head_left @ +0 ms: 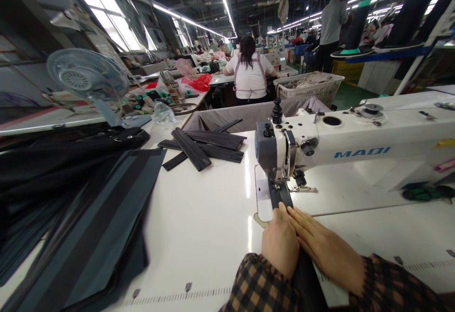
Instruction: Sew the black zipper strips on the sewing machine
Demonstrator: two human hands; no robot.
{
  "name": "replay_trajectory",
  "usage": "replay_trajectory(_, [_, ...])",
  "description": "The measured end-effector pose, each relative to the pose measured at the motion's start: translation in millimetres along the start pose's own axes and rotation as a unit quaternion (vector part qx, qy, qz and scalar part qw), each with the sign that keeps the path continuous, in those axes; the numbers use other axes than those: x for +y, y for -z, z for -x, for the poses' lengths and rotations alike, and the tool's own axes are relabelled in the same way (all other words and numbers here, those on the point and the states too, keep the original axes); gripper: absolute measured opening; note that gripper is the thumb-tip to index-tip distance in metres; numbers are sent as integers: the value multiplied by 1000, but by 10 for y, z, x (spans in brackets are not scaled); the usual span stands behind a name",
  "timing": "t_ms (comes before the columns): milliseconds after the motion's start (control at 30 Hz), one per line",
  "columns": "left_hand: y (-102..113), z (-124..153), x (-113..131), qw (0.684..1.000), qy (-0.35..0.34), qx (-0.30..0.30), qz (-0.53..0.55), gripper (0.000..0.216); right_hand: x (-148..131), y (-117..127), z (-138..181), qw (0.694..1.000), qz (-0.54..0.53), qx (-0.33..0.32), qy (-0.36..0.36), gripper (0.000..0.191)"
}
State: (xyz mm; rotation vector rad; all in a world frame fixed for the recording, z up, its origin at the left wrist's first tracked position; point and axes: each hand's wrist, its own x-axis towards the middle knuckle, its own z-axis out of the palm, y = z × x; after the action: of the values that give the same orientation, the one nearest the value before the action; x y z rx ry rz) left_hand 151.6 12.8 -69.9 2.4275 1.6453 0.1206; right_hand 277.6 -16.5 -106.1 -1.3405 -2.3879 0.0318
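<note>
A long black fabric strip [309,281] runs from the table's front edge up under the presser foot [277,185] of a white sewing machine [320,146]. On the strip, just before the foot, rests my left hand [280,243]; its fingers are curled on the material and the fingertips point at the needle area. My right hand [322,243] lies along the strip's right side, fingers stretched out and close together, their tips touching the left hand. The strip is partly hidden beneath both hands.
Several finished-looking black strips [202,144] lie crossed on the white table [199,217]. Dark fabric panels [103,217] pile up at left. A fan [88,75] stands behind them. Ahead, a person [250,70] sits near a white basket [313,87]; another stands further right.
</note>
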Motion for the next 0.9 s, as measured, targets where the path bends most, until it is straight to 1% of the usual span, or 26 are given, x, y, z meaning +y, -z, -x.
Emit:
replay_trajectory(133, [10,14,14,1000,3,-14,-7,50,-77,20,81,1000,11,8,-13,50])
replay_trajectory(233, [25,67,31,999,25,-42,1,52,-177,66,236,998,62,8,-2,48])
replay_trajectory(300, [30,113,39,998,27,-59,2,55,-243,92,378,995,95,12,38,51])
replay_trajectory(400, [24,162,46,997,18,-73,-15,56,-316,101,589,984,128,26,118,57])
replay_trajectory(467, [15,169,53,997,19,-71,-27,53,-350,89,678,980,140,32,136,55])
replay_trajectory(533, [10,165,62,997,23,-71,-31,51,-382,66,710,983,131,49,121,54])
replay_trajectory(633, [13,170,74,997,33,-62,-16,49,-450,-4,690,986,96,106,84,56])
replay_trajectory(700, [18,183,76,998,38,-52,-5,49,-502,-65,675,984,89,128,86,59])
replay_trajectory(800, [27,188,74,997,35,-60,-18,49,-526,-67,663,981,101,105,128,56])
replay_trajectory(867, [32,165,73,997,33,-63,-44,49,-463,45,639,984,78,65,148,48])
replay_trajectory(900, [35,147,72,996,36,-55,-59,49,-402,126,614,985,41,36,166,44])
